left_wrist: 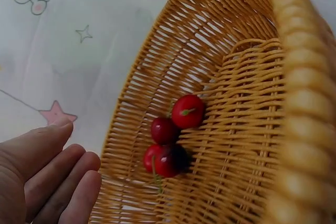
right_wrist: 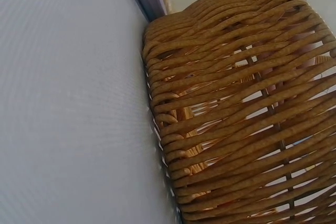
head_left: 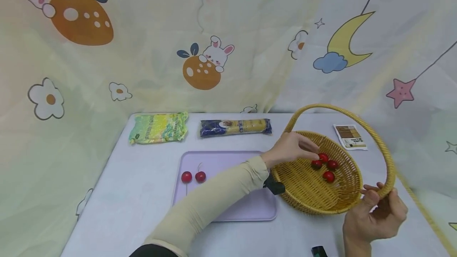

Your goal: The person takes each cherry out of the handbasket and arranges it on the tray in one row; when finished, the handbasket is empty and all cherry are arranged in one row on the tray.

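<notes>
Near the right edge of the counter (head_left: pixel 114 201), the basket (head_left: pixel 317 195) contained four cherries (head_left: pixel 329 176). The left hand (head_left: pixel 294 146), loosely bent and empty, hung above. The right hand (head_left: pixel 378 217) gripped the handle (head_left: pixel 390 165); tugging could have tipped everything out.

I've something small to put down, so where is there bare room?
The table lies bare left of the lilac tray, in front of the green packet; the basket's near floor is too. The right is crowded: the left hand hangs by four cherries, the right hand holds the handle. A sleeve crosses the tray.
</notes>
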### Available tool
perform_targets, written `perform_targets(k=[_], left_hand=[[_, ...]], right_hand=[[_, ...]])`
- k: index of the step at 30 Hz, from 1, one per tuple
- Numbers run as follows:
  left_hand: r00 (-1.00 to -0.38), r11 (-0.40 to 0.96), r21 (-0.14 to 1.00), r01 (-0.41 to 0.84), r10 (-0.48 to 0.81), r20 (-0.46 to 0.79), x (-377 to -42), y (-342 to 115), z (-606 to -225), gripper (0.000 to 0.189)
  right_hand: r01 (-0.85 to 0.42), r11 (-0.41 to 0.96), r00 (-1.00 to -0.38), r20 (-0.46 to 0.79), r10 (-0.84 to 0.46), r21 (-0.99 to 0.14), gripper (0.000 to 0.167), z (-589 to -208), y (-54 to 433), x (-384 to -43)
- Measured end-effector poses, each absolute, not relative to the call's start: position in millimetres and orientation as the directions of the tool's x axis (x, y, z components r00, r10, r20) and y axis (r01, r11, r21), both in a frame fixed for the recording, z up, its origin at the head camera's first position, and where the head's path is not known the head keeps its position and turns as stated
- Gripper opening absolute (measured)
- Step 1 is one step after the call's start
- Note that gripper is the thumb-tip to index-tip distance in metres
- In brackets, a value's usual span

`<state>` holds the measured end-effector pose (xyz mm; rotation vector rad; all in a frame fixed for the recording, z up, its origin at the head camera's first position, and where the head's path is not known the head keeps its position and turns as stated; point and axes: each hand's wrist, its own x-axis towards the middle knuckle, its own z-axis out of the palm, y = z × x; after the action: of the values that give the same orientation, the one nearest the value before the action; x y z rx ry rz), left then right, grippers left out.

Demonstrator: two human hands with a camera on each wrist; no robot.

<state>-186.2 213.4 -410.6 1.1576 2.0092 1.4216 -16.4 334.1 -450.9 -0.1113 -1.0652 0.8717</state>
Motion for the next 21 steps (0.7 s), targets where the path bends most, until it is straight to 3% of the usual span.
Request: perform_targets(k=[7, 21], left_hand=[[-0.519, 0.211, 0.891, 0.401, 0.854, 0.032, -186.6, 243.5, -419.4, 0.029], [-0.529, 0.329, 0.835, 0.441, 0.847, -0.055, -196.3, 264.5, -434.9, 0.032]], right_hand=[[-0.578, 0.672, 0.202, 0.717, 0.667, -0.463, 0.049, -452.3, 336.3, -15.4], [-0.566, 0.695, 0.212, 0.737, 0.642, -0.442, 0.049, -453.1, 337.4, -17.3]])
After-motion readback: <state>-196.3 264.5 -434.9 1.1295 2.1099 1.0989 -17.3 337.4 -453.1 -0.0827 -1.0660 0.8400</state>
